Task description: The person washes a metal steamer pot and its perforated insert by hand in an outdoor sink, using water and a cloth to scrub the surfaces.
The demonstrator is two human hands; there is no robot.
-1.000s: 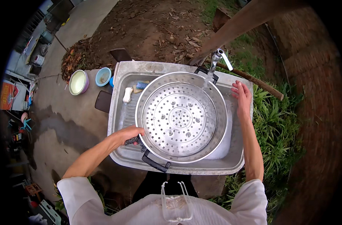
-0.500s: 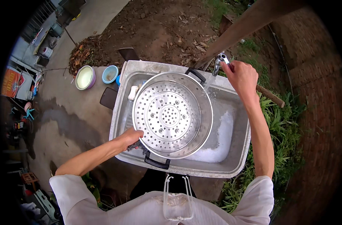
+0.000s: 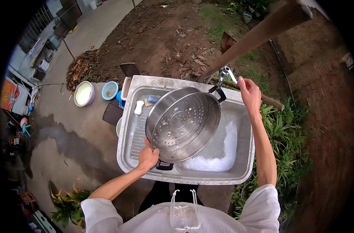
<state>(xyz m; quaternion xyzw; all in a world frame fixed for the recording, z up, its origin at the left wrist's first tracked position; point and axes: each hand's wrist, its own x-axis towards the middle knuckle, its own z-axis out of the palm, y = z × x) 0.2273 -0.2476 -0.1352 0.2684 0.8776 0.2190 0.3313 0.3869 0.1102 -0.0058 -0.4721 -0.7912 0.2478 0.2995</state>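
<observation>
A stainless steel steamer pot (image 3: 208, 130) with a perforated base and black side handles is tilted over the stone sink (image 3: 245, 171). My left hand (image 3: 148, 157) is closed on its near-left rim, the thumb up against the outer wall. A bit of dark mesh, perhaps a scouring pad, shows beside that hand, mostly hidden. At the far right my right hand (image 3: 250, 95) has its fingertips at the end of the lever of a chrome tap (image 3: 222, 75). I make out no running water under the spout.
White suds (image 3: 214, 164) lie in the basin. On the ribbed left side sit a white bottle-like object (image 3: 139, 107) and a blue item (image 3: 153, 99). Basins (image 3: 109, 90) stand on the ground to the left. A wooden post (image 3: 258, 37) leans behind the tap.
The pot has gone from nearly level to tilted, its opening turned rightward. My left hand moved right with it. The tap lever has swung, and the stream from the spout no longer shows.
</observation>
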